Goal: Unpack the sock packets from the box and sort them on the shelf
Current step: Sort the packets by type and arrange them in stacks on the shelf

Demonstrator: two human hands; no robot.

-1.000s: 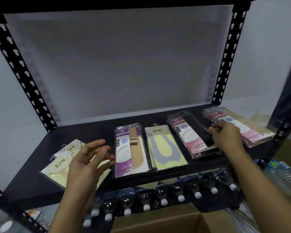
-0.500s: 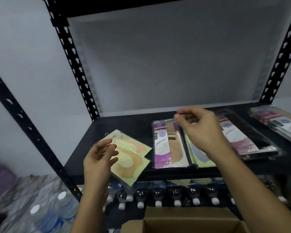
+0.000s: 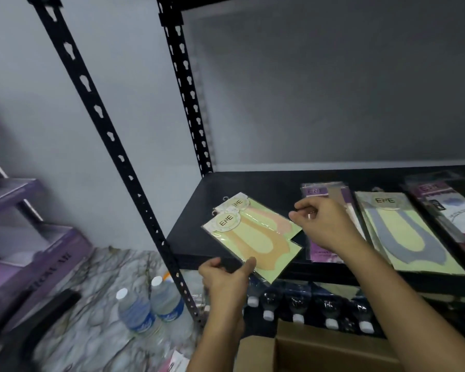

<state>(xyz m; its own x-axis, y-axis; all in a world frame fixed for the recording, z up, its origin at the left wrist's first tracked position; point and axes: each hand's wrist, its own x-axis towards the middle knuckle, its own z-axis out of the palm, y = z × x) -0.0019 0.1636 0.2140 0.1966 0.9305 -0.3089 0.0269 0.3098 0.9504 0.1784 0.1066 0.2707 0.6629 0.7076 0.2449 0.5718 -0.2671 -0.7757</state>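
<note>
Two green sock packets lie overlapped on the left of the black shelf [image 3: 253, 183]: a front one with a tan sock [image 3: 255, 242] and a rear one with a pink sock [image 3: 271, 216]. The front packet's near corner overhangs the shelf edge. My left hand [image 3: 226, 277] pinches that corner, thumb on top. My right hand [image 3: 325, 226] has curled fingers, and its fingertips pinch the right edge of the rear packet. A purple packet [image 3: 317, 191], a green packet with a grey sock [image 3: 403, 232] and a pink packet [image 3: 446, 208] lie further right. The open cardboard box [image 3: 320, 350] sits below.
A black perforated upright [image 3: 124, 162] stands at the shelf's front left corner. Capped bottles [image 3: 298, 299] line the lower shelf. Two water bottles [image 3: 151, 304] stand on the marble floor at the left, beside a purple display stand [image 3: 24, 251].
My view has swung left. My right hand moved left from the purple packet to the green packets. My left hand dropped to the front packet's near corner and took hold of it.
</note>
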